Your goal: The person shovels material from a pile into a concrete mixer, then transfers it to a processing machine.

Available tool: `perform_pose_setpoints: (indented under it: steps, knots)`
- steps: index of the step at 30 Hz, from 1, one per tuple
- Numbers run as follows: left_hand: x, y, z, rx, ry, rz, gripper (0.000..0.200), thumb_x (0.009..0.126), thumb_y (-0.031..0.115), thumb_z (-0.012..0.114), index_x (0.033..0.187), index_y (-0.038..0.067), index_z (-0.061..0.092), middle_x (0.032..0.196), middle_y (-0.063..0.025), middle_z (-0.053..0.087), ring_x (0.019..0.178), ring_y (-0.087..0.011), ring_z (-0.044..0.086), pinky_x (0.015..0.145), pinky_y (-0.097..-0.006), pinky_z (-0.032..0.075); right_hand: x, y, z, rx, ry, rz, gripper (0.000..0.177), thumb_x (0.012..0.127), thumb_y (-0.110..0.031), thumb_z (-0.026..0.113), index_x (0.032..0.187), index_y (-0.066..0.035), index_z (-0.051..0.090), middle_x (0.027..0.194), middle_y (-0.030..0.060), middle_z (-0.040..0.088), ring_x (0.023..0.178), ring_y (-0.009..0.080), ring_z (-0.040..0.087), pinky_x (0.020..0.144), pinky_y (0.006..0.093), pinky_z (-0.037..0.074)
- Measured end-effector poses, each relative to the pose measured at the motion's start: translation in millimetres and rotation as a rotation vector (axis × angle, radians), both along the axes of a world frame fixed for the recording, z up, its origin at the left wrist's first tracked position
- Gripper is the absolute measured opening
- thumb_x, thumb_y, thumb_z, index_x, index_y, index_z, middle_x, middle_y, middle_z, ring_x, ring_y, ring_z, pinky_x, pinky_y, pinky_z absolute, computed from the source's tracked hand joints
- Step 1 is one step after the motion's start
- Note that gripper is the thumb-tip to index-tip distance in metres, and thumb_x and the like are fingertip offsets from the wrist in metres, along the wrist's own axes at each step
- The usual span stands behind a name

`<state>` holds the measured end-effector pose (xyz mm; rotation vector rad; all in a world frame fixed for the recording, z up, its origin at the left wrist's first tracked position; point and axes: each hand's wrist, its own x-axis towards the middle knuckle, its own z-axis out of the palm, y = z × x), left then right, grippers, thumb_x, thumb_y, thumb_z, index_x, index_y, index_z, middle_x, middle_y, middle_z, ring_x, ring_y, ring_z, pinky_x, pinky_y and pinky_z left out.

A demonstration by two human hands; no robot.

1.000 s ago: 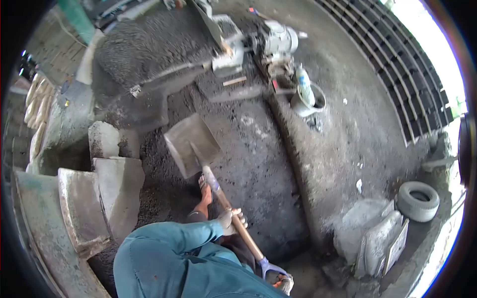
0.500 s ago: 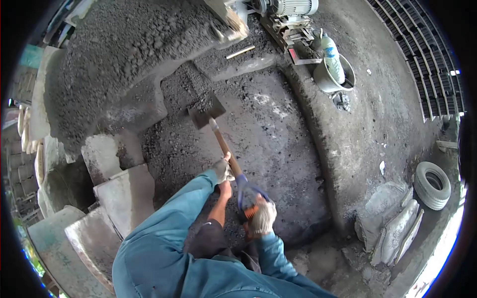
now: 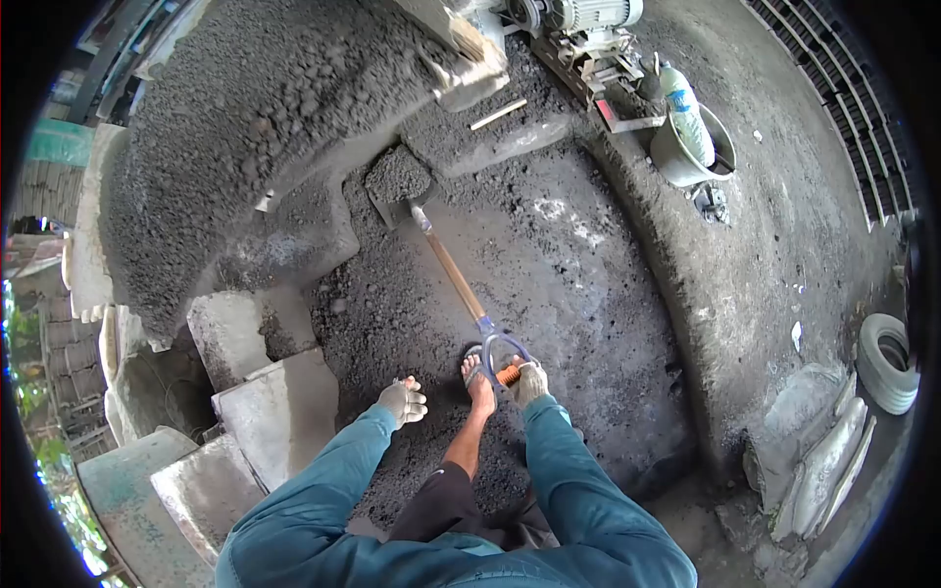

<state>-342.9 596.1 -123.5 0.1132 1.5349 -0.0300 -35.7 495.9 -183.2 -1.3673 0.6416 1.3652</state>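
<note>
A shovel with a wooden shaft and a purple D-shaped handle stretches away from me. Its blade lies on the floor, heaped with dark, gritty material. My right hand, in a pale glove, is closed on the handle beside its orange ribbed grip. My left hand, also gloved, is off the shaft to the left, its fingers loosely bent and apart, with nothing in them. My sandalled foot stands between the hands, near the handle.
A big dark heap rises at the upper left. Broken slabs stand on the left. A raised ledge runs along the right, bearing a bucket with a bottle. A motor and a tire are farther off.
My left hand has let go of the shaft and moved down and left. The blade now carries a fuller heap. My right hand stays on the handle, which has shifted up and slightly right in view.
</note>
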Motion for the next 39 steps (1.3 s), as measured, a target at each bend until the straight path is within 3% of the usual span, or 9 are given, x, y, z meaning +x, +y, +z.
perform_pose_setpoints:
  steps: [3, 5, 7, 11, 17, 23, 29, 31, 39]
  knots:
    - [-18.5, -40.4, -91.3, -0.128, -0.641, 0.238, 0.049, 0.104, 0.055, 0.046, 0.126, 0.013, 0.052, 0.079, -0.0069, 0.063, 0.059, -0.0233, 0.063, 0.058, -0.0390, 0.058, 5.3, -46.8, 67.9, 0.182, -0.071, 0.086, 0.011, 0.095, -0.015, 0.067, 0.100, -0.005, 0.065, 0.084, 0.0081, 0.064, 0.076, 0.0245, 0.065, 0.069, 0.0389, 0.057]
    - [66.4, -38.7, -45.7, -0.018, -0.093, 0.027, 0.059, 0.101, 0.066, 0.040, 0.123, 0.014, 0.056, 0.077, -0.0046, 0.064, 0.064, -0.0223, 0.064, 0.060, -0.0409, 0.057, -4.5, -106.4, 44.2, 0.248, -0.085, 0.195, 0.013, 0.092, -0.015, 0.070, 0.100, -0.006, 0.065, 0.085, 0.0048, 0.063, 0.078, 0.0234, 0.065, 0.072, 0.0391, 0.058]
    - [115.5, -40.1, -49.7, -0.026, -0.148, 0.120, 0.061, 0.101, 0.068, 0.038, 0.106, 0.012, 0.061, 0.075, -0.0068, 0.063, 0.063, -0.0252, 0.064, 0.060, -0.0436, 0.056, -14.7, -146.1, 109.5, 0.419, 0.115, -0.062, 0.019, 0.089, -0.015, 0.072, 0.102, -0.004, 0.065, 0.085, 0.0033, 0.063, 0.080, 0.0220, 0.065, 0.073, 0.0380, 0.058]
    - [216.7, -53.8, -45.2, 0.124, -0.165, 0.506, 0.044, 0.097, 0.061, 0.053, 0.087, 0.018, 0.055, 0.069, -0.0028, 0.059, 0.058, -0.0256, 0.058, 0.057, -0.0430, 0.050, -19.9, -191.2, 258.5, -0.035, -0.177, -0.224, 0.016, 0.084, -0.010, 0.072, 0.098, -0.004, 0.065, 0.083, 0.0048, 0.065, 0.079, 0.0187, 0.065, 0.068, 0.0338, 0.056]
    - [242.7, -197.2, -45.5, -0.016, -0.214, 0.408, 0.023, 0.102, 0.039, 0.048, 0.121, 0.027, 0.044, 0.083, -0.0015, 0.052, 0.063, -0.0225, 0.050, 0.057, -0.0416, 0.049, 35.8, -360.5, 325.3, -0.492, -0.534, -0.237, 0.011, 0.085, -0.011, 0.064, 0.084, 0.000, 0.063, 0.067, 0.0093, 0.061, 0.055, 0.0231, 0.060, 0.055, 0.0363, 0.054]
    - [292.6, -377.6, 68.2, -0.228, -0.317, 0.298, 0.053, 0.107, 0.018, 0.042, 0.155, 0.036, 0.033, 0.096, -0.0001, 0.046, 0.068, -0.0193, 0.041, 0.057, -0.0401, 0.047, 92.9, -469.1, 364.8, -0.383, -0.497, -0.088, 0.014, 0.086, -0.014, 0.063, 0.083, -0.001, 0.063, 0.065, 0.0096, 0.060, 0.055, 0.0239, 0.059, 0.055, 0.0367, 0.054]
    - [299.7, -294.6, 293.5, 0.089, -0.413, 0.564, 0.020, 0.094, 0.025, 0.064, 0.091, 0.009, 0.052, 0.072, -0.0099, 0.051, 0.064, -0.0325, 0.056, 0.066, -0.0573, 0.050, 137.8, -501.1, 378.1, 0.004, -0.402, 0.071, 0.016, 0.087, -0.017, 0.063, 0.082, -0.002, 0.062, 0.064, 0.0098, 0.059, 0.054, 0.0248, 0.059, 0.055, 0.0370, 0.054]
    - [282.2, -235.4, 330.7, 0.444, -0.594, 0.482, 0.023, 0.094, 0.026, 0.066, 0.091, 0.008, 0.051, 0.069, -0.0087, 0.052, 0.058, -0.0283, 0.054, 0.062, -0.0476, 0.052, 149.7, -489.1, 379.4, 0.151, -0.354, 0.097, 0.017, 0.088, -0.018, 0.062, 0.082, -0.002, 0.061, 0.064, 0.0098, 0.059, 0.054, 0.0250, 0.059, 0.055, 0.0371, 0.054]
    - [256.9, -281.2, 311.3, 0.171, -0.569, 0.498, 0.025, 0.095, 0.025, 0.067, 0.099, 0.005, 0.052, 0.081, -0.0113, 0.052, 0.078, -0.0318, 0.058, 0.082, -0.0583, 0.056, 187.0, -525.3, 386.4, 0.102, -0.385, 0.181, 0.023, 0.092, -0.019, 0.060, 0.104, 0.000, 0.054, 0.068, 0.0089, 0.060, 0.055, 0.0214, 0.059, 0.054, 0.0348, 0.052]
